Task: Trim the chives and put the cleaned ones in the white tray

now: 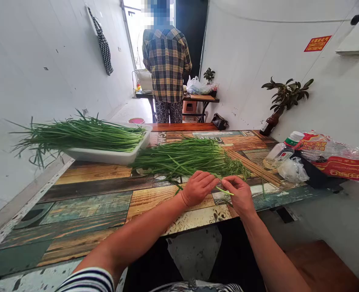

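Clamping a chive stem [224, 191], its length slanting down rightward, between left hand [198, 188] and right hand [239, 196].

You can read nothing whole here: the red rectangular wall sticker [317, 43] has yellow characters too small to make out, and the red label on the clear plastic bag [342, 168] is too blurred to read. The multicoloured wood-pattern table [84, 215] shows printed letters, only partly legible.

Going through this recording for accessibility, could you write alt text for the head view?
The left hand and right hand hold a green chive stem above a loose pile of chives on a patchwork wood-pattern table. More chives fill a white tray, and a person in a plaid shirt stands beyond, facing away.
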`<state>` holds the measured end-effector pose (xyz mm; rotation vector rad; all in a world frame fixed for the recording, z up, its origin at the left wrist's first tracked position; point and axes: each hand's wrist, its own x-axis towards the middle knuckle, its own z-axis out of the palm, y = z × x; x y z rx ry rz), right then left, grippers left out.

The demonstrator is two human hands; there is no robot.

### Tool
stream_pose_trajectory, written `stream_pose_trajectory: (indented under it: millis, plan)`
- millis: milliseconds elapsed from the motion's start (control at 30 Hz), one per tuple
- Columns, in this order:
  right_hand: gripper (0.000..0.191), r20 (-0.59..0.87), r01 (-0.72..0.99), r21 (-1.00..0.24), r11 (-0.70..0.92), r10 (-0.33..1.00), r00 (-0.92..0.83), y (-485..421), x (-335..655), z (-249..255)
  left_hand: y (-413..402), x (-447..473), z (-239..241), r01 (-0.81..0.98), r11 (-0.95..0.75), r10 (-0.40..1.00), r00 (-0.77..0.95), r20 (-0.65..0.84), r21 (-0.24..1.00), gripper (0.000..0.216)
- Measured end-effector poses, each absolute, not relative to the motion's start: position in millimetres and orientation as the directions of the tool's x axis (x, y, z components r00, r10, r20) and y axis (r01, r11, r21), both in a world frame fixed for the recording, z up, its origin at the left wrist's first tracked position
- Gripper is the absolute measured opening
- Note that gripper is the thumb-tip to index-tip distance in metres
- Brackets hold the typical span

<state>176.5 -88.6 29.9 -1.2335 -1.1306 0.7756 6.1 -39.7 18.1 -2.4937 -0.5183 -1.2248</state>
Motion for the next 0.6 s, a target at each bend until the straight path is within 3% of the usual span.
stream_pose_trajectory:
  millis: [133, 433, 600]
  plan:
    - [0.024, 0.221, 0.102, -0.975, 0.199, 0.923, 0.315, -95, 170, 37, -42, 7, 20, 0.512, -0.854, 0.19, 0.472, 0.861, -0.093, 0.018]
    - [0.021, 0.194, 0.043, -0.981, 0.19, 0.93, 0.313, -94, 170, 33, -41, 10, 19, 0.589, -0.806, 0.321, 0.515, 0.795, -0.056, 0.016]
    - [0.021, 0.215, -0.005, -0.972, 0.235, 0.899, 0.383, -83, 170, 21, -40, 11, 17, 0.585, -0.808, 0.307, 0.524, 0.794, -0.074, 0.019]
